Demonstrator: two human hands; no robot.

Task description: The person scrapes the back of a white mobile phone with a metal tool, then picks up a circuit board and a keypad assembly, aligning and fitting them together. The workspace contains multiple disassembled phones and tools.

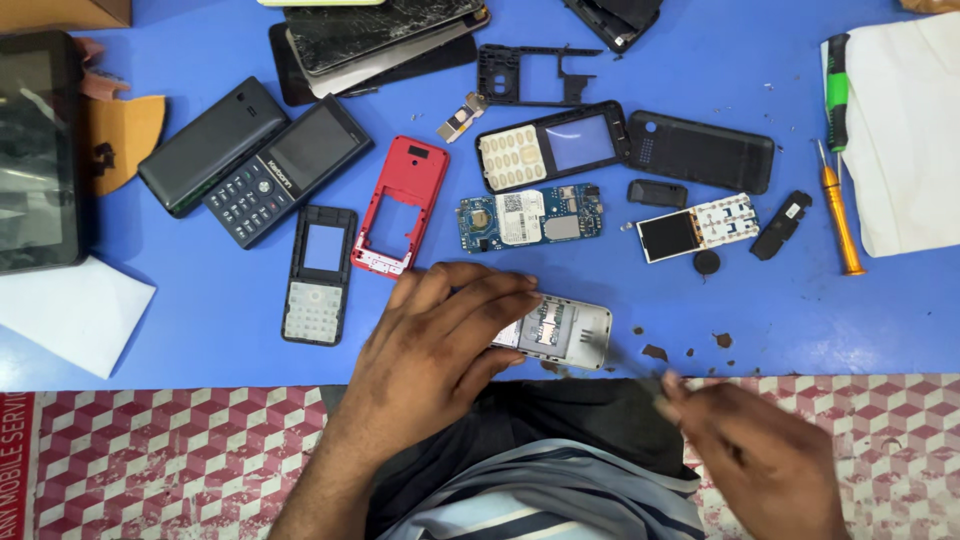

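This is a mobile phone repair shop. The blue counter (200, 330) is strewn with dismantled handsets: a blue circuit board (530, 217), a red phone frame (402, 205), a keypad bezel (552, 146), a cracked touchscreen (375, 30), and an intact keypad phone (288, 170). An orange-handled precision screwdriver (838, 210) lies to one side.

Bright, even light across the blue table (200, 330), seemingly from overhead, and the shadows under the scattered phone parts are short and soft. Glare shows on the cracked screen (370, 30) at the top edge and a dull sheen on the tablet (35, 150) at left. The right hand (760, 455) is smeared with motion blur, the tool in it hardly readable. The left hand (440, 340) is sharper, with a faint shadow beneath it. Centre focus is crisp; the corners soften slightly.
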